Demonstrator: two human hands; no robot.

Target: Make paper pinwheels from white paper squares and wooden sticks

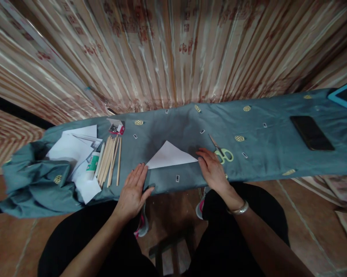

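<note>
Nearest, the left hand [133, 190] lies flat and open, gripping nothing, while the right hand [214, 170] curves loosely, any pinch unclear, each at one corner of a single paper triangle [170, 157], seemingly steadying it on the table [179, 121]. Alongside, apparently within reach, lie one pair of scissors [218, 147], one tube [93, 163] and sticks [107, 157] too bunched to count; farther back, one box [121, 129].

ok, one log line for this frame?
left hand: at paper's left corner | right hand: at its right corner | scissors: beside right hand | sticks: left
</note>
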